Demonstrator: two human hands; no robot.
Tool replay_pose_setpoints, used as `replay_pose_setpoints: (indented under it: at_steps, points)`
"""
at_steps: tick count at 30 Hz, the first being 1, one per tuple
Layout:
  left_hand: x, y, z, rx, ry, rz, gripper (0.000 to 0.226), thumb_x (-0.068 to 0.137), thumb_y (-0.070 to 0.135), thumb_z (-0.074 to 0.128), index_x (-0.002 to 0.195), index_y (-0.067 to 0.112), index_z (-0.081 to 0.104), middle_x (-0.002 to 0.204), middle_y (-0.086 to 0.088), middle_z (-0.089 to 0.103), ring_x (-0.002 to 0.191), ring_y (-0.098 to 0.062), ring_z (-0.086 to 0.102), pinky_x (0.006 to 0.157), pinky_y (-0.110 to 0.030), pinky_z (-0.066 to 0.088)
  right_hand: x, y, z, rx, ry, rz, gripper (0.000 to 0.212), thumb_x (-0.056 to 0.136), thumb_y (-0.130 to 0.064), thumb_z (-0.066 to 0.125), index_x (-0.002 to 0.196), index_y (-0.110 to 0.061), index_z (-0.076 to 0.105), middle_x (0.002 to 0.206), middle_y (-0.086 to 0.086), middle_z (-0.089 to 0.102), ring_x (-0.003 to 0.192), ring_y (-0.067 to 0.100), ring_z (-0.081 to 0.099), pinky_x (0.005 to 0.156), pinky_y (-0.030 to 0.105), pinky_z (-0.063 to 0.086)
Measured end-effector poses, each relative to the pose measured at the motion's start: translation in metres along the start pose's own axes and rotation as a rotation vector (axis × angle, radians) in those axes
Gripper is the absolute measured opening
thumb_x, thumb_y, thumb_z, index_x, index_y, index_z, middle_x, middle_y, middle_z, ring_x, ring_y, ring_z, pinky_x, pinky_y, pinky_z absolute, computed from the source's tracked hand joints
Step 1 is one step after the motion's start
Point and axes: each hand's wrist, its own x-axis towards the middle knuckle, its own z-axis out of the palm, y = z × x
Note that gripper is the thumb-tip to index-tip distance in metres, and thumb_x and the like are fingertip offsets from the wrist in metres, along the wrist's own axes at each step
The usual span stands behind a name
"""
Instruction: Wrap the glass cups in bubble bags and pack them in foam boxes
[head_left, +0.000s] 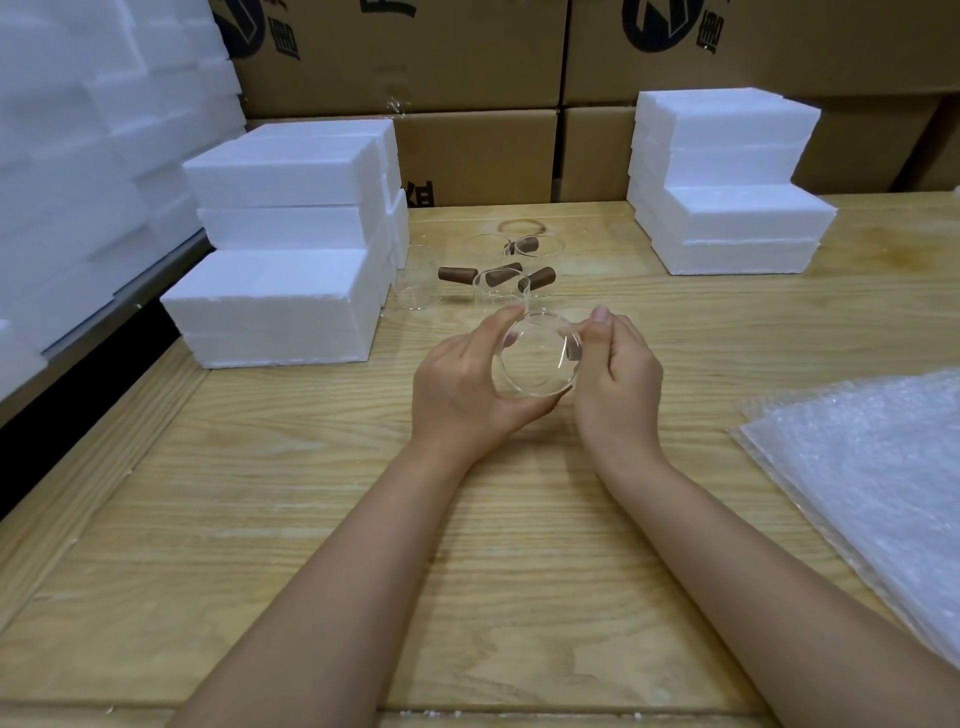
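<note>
A clear glass cup (537, 358) with a brown wooden handle is held above the middle of the wooden table, its mouth turned toward me. My left hand (462, 387) cups its body from the left and below. My right hand (618, 371) grips the brown handle on the right side. Behind it, several more glass cups (498, 283) with brown handles stand on the table. A pile of bubble bags (878, 467) lies flat at the right edge. White foam boxes are stacked at the left (280, 291) and at the back right (727, 208).
Cardboard cartons (467, 78) line the back of the table. More white foam (78, 156) is piled high along the far left, beyond the table's edge. Bare wooden tabletop (311, 493) lies under my forearms.
</note>
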Motion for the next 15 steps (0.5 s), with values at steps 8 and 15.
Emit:
replay_pose_setpoints:
  at_steps: [8,15]
  points:
    - [0.001,0.002,-0.001,-0.175,-0.104,-0.149,0.074,0.06,0.045,0.086,0.123,0.017,0.059,0.107,0.01,0.071,0.095,-0.006,0.069,0.081,-0.034,0.054,-0.005,-0.008,-0.003,-0.058,0.034,-0.136,0.036,0.099,-0.015,0.041,0.073,0.0,0.06,0.077,0.004,0.057,0.071,0.014,0.055,0.065,0.029,0.042]
    - [0.001,-0.001,0.0,-0.24,-0.164,-0.218,0.087,0.054,0.06,0.073,0.132,0.026,0.052,0.072,0.011,0.068,0.085,-0.002,0.066,0.08,-0.009,0.041,-0.006,-0.011,-0.005,-0.074,0.033,-0.248,0.028,0.098,-0.007,0.044,0.081,0.001,0.065,0.084,0.005,0.058,0.076,0.013,0.055,0.067,0.022,0.041]
